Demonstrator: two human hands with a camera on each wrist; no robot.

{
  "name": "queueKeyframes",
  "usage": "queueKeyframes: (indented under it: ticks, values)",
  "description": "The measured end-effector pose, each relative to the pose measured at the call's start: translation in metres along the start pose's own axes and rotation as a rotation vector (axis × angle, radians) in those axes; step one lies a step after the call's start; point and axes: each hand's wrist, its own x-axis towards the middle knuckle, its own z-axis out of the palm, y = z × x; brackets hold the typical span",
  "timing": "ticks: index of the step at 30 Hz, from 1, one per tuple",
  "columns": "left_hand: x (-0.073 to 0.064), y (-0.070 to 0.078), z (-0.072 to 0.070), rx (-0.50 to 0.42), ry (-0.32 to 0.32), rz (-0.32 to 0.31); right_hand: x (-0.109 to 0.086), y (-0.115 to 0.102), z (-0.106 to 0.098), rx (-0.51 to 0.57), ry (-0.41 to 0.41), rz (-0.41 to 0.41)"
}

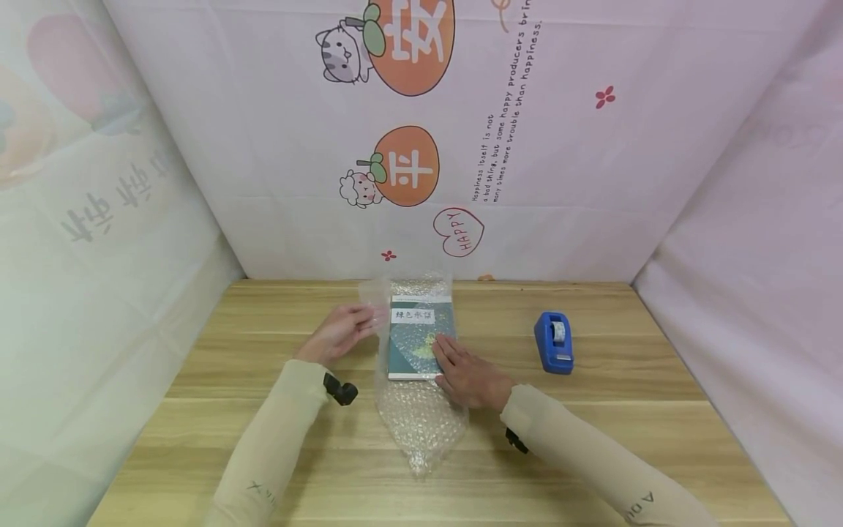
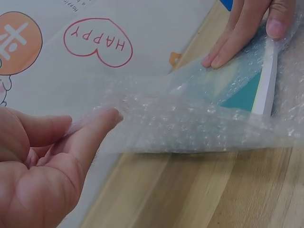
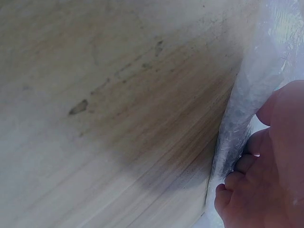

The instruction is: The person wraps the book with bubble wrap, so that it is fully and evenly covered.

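A green-covered book [image 1: 403,342] with a white title label lies on a sheet of bubble wrap [image 1: 421,417], part of which is folded over its cover. My left hand [image 1: 337,333] pinches the left edge of the wrap between thumb and fingers, and the left wrist view shows that edge lifted off the table beside the book. Across the book's right side, my right hand [image 1: 470,375] presses the wrap down with its fingers stretched out. In the right wrist view the right hand [image 3: 266,175] lies along the rolled edge of the wrap.
A blue tape dispenser [image 1: 554,344] with a roll of tape stands on the wooden table [image 1: 612,432], right of the book. Printed white cloth [image 1: 546,234] hangs behind the table's far edge and along both sides.
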Motion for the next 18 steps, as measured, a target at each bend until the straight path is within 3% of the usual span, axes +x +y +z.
queueKeyframes:
  ticks: [9, 18]
  values:
    - [0.006, -0.003, 0.016, 0.048, -0.041, 0.008, 0.001, -0.001, 0.0, -0.014, 0.003, 0.0]
    - [0.014, -0.01, 0.031, 0.083, -0.032, 0.007, 0.002, 0.0, 0.001, -0.017, 0.003, -0.004]
